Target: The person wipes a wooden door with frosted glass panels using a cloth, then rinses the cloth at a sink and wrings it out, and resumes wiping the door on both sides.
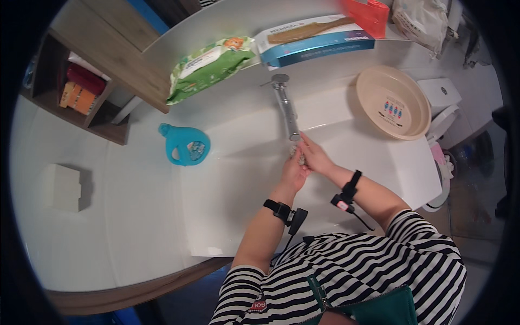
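Note:
My left hand (pixel 293 174) and my right hand (pixel 317 157) meet over the white sink basin (pixel 235 191), just below the spout of a chrome faucet (pixel 286 105). Between them they grip a small, pale, bumpy object (pixel 301 159). Fingers cover most of it, so its exact kind cannot be told. The right fingertips reach up close to the spout's end. Whether water is running does not show clearly. Each wrist wears a black strap with a small device and a cable.
A blue detergent bottle (pixel 189 146) stands left of the basin; a beige plastic washbasin (pixel 394 103) rests at right. Behind the faucet, a ledge carries a green wipes pack (pixel 211 67), a blue-white box (pixel 321 42) topped by a brown comb (pixel 308 30), and a red roll (pixel 375 18). A white box (pixel 65 187) sits far left.

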`<state>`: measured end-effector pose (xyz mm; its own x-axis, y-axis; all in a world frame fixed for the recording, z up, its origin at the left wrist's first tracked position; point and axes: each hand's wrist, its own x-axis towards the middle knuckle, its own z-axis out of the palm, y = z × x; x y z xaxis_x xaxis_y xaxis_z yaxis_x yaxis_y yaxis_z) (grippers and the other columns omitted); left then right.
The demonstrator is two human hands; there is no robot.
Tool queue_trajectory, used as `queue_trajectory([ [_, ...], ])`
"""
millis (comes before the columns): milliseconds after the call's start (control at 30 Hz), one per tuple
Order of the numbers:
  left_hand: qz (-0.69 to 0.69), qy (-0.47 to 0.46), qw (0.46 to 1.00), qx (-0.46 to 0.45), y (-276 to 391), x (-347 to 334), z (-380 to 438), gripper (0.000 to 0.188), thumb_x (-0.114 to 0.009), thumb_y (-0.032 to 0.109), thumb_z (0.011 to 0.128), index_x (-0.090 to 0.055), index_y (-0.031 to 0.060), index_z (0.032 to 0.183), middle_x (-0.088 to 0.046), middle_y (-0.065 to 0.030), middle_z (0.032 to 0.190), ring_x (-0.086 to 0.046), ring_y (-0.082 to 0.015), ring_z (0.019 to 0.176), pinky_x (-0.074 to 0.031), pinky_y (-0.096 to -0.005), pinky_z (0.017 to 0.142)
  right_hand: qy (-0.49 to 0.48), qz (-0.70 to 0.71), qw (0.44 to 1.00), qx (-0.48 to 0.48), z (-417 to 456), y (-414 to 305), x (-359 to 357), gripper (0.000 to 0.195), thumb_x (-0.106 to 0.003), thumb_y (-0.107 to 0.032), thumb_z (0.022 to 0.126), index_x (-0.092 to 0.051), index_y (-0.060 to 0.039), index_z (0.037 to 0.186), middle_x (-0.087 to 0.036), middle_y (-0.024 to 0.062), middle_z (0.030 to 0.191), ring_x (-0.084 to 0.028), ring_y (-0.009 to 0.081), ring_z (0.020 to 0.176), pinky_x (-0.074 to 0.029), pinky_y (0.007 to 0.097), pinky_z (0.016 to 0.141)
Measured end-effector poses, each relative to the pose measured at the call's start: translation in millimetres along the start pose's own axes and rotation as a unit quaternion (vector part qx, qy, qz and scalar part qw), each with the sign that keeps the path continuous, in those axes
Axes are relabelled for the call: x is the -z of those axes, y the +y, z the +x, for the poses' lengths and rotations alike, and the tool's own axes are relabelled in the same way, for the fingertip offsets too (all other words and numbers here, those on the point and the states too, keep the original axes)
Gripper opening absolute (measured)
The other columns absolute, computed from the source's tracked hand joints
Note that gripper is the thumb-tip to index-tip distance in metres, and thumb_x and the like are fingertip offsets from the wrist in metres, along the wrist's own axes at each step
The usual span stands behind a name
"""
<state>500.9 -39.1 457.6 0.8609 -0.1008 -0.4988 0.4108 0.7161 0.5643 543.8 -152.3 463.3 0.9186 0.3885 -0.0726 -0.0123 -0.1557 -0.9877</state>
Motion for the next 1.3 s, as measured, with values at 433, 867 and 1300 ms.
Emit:
queue_trajectory([
  [433,0.080,0.163,0.983,0.038,16.7,41.1,-21.5,0.068,-0.042,0.055,0.105,-0.023,0.0189,0.160,-0.024,-0.0111,0.163,-0.029,-0.0343,0.149,-0.039,-0.0675,0.108,-0.033,0.131,0.988,-0.070,-6.8,-35.6,25.1,0.042,-0.047,-0.039,0.108,-0.063,-0.0018,0.120,-0.068,0.0069,0.107,-0.064,0.0145,0.097,-0.051,0.0348,0.090],
  [867,0.058,0.088,0.991,-0.084,8.4,-8.2,4.2,0.043,-0.065,0.030,0.099,-0.059,0.0001,0.130,-0.063,-0.0129,0.127,-0.066,-0.0197,0.104,-0.052,-0.0323,0.092,0.099,0.109,0.977,-0.155,23.7,25.4,1.6,0.044,-0.061,-0.038,0.100,-0.056,-0.0004,0.121,-0.066,0.0122,0.108,-0.063,0.0166,0.101,-0.052,0.0345,0.087],
  [1300,-0.008,-0.123,0.988,-0.098,25.1,-31.1,-21.1,0.042,-0.042,0.040,0.107,-0.056,0.0075,0.129,-0.063,-0.0076,0.123,-0.060,-0.0247,0.119,-0.048,-0.0444,0.104,0.091,0.094,0.990,0.055,8.4,26.0,-17.2,0.042,-0.052,-0.029,0.103,-0.056,-0.0057,0.137,-0.061,0.0072,0.124,-0.058,0.0163,0.099,-0.049,0.0329,0.088],
])
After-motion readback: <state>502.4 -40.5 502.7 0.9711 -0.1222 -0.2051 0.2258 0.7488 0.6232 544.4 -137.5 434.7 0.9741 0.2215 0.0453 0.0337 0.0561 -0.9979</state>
